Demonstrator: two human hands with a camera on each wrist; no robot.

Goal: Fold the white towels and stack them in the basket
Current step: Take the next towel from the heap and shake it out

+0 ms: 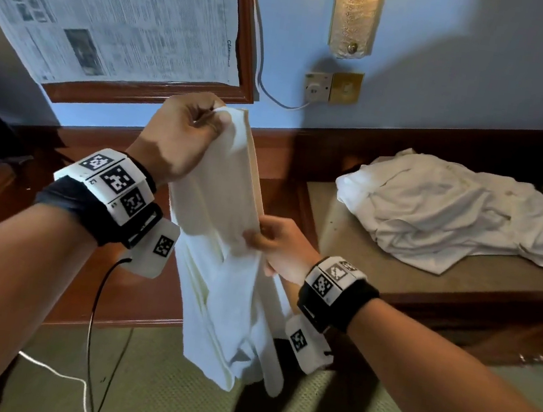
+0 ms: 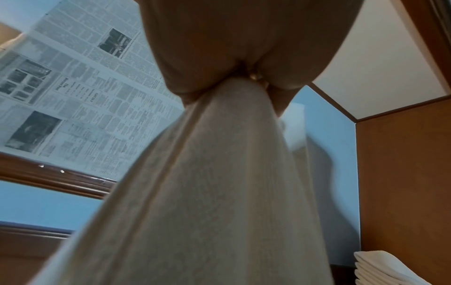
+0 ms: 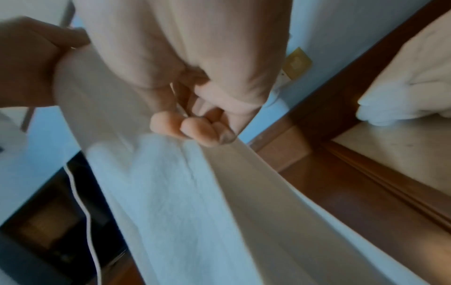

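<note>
White towel hung midair, limp and light; left hand pinched its top corner, right hand pinched the edge midway. Looked floppy, best held by corners. Unfolded pile sat on desk.

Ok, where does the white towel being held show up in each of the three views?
Head: held towel hangs centre frame, left hand at its top, right hand lower on its edge.
Left wrist: fills the centre, dropping from the fingers.
Right wrist: runs from centre to bottom.
Shared landmark: framed newspaper, head and left wrist only.
</note>
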